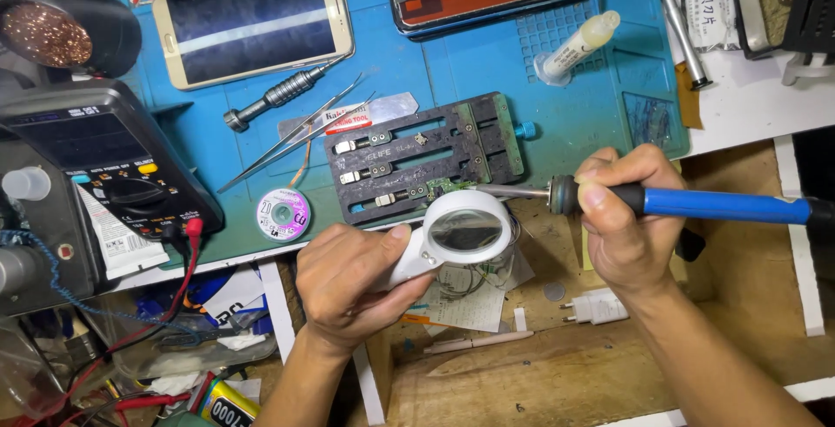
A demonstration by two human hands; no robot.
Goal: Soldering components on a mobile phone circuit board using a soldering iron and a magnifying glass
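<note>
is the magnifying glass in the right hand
No, the left hand holds the white magnifying glass, while the right hand grips the blue-handled soldering iron.

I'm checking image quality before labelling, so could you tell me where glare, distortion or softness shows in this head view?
Head view: even, bright light; a pale streak of glare crosses the phone screen; the magnifier lens in the left hand blurs what lies beneath it; the soldering iron in the right hand is sharp; edges bow slightly.

open: bare wood bench [539, 375] | blocked: multimeter [104, 166] left, board holder [426, 157] ahead
</note>
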